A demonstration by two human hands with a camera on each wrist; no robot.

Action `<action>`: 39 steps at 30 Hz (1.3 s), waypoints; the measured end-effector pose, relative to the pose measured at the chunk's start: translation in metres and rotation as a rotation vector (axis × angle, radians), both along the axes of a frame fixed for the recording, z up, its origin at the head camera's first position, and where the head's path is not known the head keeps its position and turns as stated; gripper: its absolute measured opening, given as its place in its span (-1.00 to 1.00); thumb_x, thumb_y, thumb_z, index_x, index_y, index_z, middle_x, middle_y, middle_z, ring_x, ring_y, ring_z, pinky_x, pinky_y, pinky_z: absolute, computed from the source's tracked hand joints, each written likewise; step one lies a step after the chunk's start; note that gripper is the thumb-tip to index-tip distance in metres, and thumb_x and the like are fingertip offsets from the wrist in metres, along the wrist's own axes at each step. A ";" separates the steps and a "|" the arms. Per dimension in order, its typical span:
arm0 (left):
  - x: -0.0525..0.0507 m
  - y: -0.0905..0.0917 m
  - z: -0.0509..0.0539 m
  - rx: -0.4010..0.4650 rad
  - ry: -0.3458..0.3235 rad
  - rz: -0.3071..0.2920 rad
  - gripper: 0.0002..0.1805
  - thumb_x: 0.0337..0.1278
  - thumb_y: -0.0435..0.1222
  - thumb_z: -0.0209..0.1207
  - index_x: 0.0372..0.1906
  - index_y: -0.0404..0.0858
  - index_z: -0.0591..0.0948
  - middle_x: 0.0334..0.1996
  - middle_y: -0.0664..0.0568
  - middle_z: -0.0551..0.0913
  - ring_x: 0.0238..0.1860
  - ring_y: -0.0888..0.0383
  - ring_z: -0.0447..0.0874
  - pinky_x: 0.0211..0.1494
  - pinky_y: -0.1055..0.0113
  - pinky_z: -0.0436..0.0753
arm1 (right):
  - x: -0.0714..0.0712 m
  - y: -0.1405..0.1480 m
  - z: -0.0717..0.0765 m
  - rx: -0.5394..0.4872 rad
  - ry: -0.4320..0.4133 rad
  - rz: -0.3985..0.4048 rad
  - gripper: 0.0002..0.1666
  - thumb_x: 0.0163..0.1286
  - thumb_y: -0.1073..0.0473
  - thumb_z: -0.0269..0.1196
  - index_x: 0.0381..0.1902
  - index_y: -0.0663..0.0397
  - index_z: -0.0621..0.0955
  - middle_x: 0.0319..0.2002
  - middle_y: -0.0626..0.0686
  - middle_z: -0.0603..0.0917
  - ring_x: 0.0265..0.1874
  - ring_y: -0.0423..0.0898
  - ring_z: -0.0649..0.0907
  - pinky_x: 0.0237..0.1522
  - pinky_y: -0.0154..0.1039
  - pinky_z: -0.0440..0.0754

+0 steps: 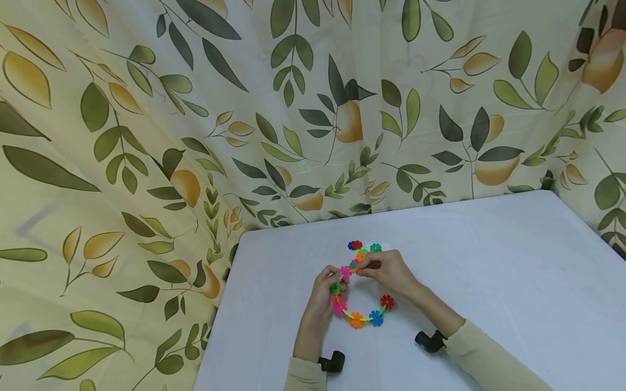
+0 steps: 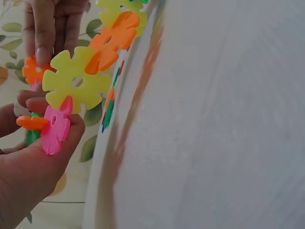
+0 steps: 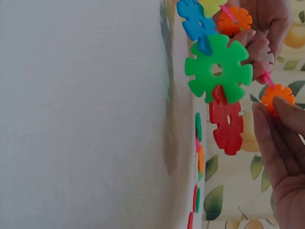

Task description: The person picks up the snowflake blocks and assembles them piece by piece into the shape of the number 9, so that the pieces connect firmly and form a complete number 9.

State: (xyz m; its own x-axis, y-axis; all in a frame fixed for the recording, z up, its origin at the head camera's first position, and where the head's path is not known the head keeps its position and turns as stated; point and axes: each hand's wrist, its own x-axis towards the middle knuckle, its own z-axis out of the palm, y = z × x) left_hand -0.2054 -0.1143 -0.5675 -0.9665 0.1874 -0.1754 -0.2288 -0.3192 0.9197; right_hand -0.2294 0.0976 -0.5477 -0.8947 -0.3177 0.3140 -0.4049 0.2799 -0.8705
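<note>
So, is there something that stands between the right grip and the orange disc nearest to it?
Nothing visible does: the right grip pinches that orange disc. Between the disc and the left grip there is a pink piece, seen edge-on; it looks like a chain link, not an obstacle.

I can't make out a single word, number, brand or sign from here: the flower-shaped discs (image 1: 356,320) low in the middle of the head view are plain coloured, the curtain (image 1: 254,108) across the top and left bears only a leafy print, and the black wrist cameras (image 1: 335,362) towards the bottom show no legible mark
</note>
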 end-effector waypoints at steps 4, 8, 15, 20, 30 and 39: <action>0.000 0.001 -0.002 0.020 -0.020 0.021 -0.86 0.52 -0.40 -0.01 -0.28 -0.26 0.46 -0.42 -0.05 0.61 -0.48 0.19 0.46 -0.35 0.41 0.50 | 0.000 -0.002 -0.001 0.011 0.003 0.000 -0.87 0.18 0.34 0.55 -0.40 0.02 0.81 -0.39 -0.12 0.80 -0.36 -0.21 0.79 -0.25 -0.35 0.75; 0.000 0.004 -0.003 0.020 -0.031 0.044 -0.85 0.50 -0.40 0.00 -0.30 -0.25 0.46 -0.43 -0.05 0.60 -0.48 0.18 0.45 -0.36 0.40 0.49 | 0.000 -0.003 -0.002 0.009 -0.002 -0.007 -0.88 0.17 0.36 0.55 -0.41 0.06 0.82 -0.40 -0.12 0.80 -0.37 -0.20 0.79 -0.27 -0.35 0.75; 0.001 0.007 -0.001 -0.014 -0.005 0.034 -0.84 0.45 -0.41 -0.01 -0.33 -0.21 0.45 -0.44 -0.04 0.57 -0.51 0.20 0.42 -0.37 0.43 0.47 | 0.002 -0.003 -0.003 -0.018 -0.002 -0.003 -0.86 0.14 0.44 0.54 -0.41 0.14 0.81 -0.42 -0.05 0.80 -0.38 -0.17 0.80 -0.29 -0.34 0.75; 0.000 0.011 0.000 -0.031 -0.030 0.062 -0.87 0.48 -0.41 0.00 -0.29 -0.23 0.47 -0.46 -0.03 0.58 -0.51 0.19 0.44 -0.36 0.43 0.50 | 0.002 -0.002 -0.005 0.003 -0.016 -0.013 -0.87 0.17 0.37 0.55 -0.35 0.10 0.81 -0.39 -0.09 0.80 -0.36 -0.20 0.80 -0.24 -0.36 0.74; -0.002 0.005 0.001 -0.134 -0.001 0.108 -0.80 0.50 -0.37 0.00 -0.01 -0.38 0.57 -0.39 -0.05 0.67 -0.44 0.10 0.53 -0.28 0.38 0.56 | -0.009 0.008 -0.007 0.190 -0.025 -0.127 -0.79 0.28 0.29 0.51 -0.11 0.11 0.82 -0.21 -0.04 0.83 -0.21 -0.07 0.79 -0.15 -0.24 0.76; -0.001 0.002 0.001 -0.152 0.018 0.103 -0.72 0.51 -0.38 -0.04 0.04 -0.43 0.61 -0.36 -0.03 0.71 -0.40 0.13 0.56 -0.27 0.41 0.60 | -0.035 0.008 -0.003 0.418 -0.011 -0.100 -0.72 0.34 0.23 0.48 0.01 0.12 0.80 -0.03 0.11 0.80 -0.21 -0.02 0.71 -0.07 0.00 0.71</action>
State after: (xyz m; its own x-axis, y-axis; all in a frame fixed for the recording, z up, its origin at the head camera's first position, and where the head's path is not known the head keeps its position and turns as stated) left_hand -0.2065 -0.1125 -0.5662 -0.9824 0.0602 -0.1766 -0.1851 -0.1975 0.9627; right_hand -0.2642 0.1057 -0.5504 -0.9302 -0.3270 0.1666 -0.3488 0.6470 -0.6780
